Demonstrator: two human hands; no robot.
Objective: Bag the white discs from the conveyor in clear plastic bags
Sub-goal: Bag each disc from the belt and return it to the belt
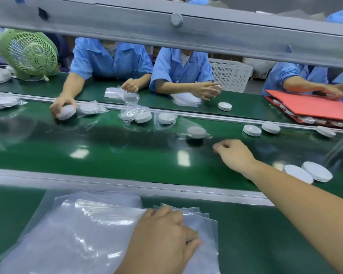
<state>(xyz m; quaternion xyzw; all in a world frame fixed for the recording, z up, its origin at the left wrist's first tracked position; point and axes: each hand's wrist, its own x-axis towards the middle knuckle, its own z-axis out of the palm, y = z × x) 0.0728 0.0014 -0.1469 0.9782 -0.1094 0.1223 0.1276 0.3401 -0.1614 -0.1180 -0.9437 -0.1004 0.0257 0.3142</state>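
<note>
A white disc (196,131), round and flat, lies in a clear plastic bag in the middle of the glossy green conveyor belt (107,161). Just near and right of it hovers the right hand (234,155), knuckles up and fingers curled. I cannot tell whether they pinch the film's edge or hold nothing.

Two bare discs (298,173) (317,171) sit touching on the belt's near right side, beside the right forearm. Three more bare discs (252,130) (270,127) (325,131) lie along the far right edge. Bagged discs (166,118) (87,108) (3,100) trail off leftward along the far edge.

Across a metal rail (107,183), on the near green shelf (265,244), lies a fanned stack of clear bags (87,234), smooth and shiny. The left hand (162,240) rests on its right part with fingers bent. Whether it grips a sheet cannot be told.

Opposite, three workers in light blue shirts (111,58) (181,68) (297,76) handle bags and discs, one worker's hand (62,107) covering a disc on the belt. One lone disc (224,106) sits on the far shelf. A green mesh fan (28,54) stands far left, a white lattice crate (230,76) sits behind the workers, and a red tray (309,105) with discs under it lies far right. A grey metal beam (186,30) crosses the top, hiding the workers' heads.
</note>
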